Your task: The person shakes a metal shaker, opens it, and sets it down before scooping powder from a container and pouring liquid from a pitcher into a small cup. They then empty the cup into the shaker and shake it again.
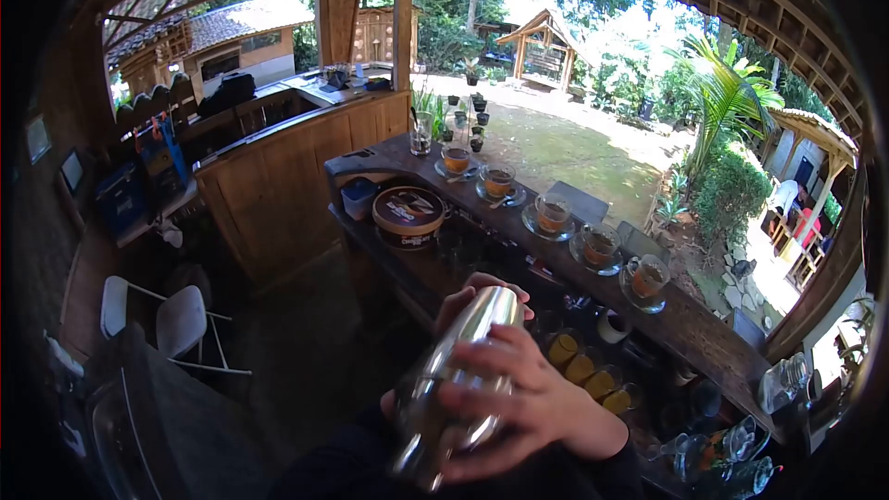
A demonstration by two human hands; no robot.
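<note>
Fingers of both our hands, right hand [519, 398] over left hand [468, 301], clamp the steel shaker [454, 380], w/ five glass cups [553, 214] already filled on counter [704, 333]; shaker contents prob. unpoured.

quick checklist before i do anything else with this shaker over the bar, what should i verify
1. Right hand wrapped around the shaker body: ok.
2. Left hand backing the shaker's upper end, fingers curled over it: ok.
3. Shaker seam closed tight: cannot tell, it is blurred.
4. Five filled glass cups on saucers lined up on the counter, apart from the hands: ok.
5. Round tin on the lower shelf stands apart from the shaker: ok.
6. Small glasses of yellow liquid sit close beside the right hand: not ok.
</note>
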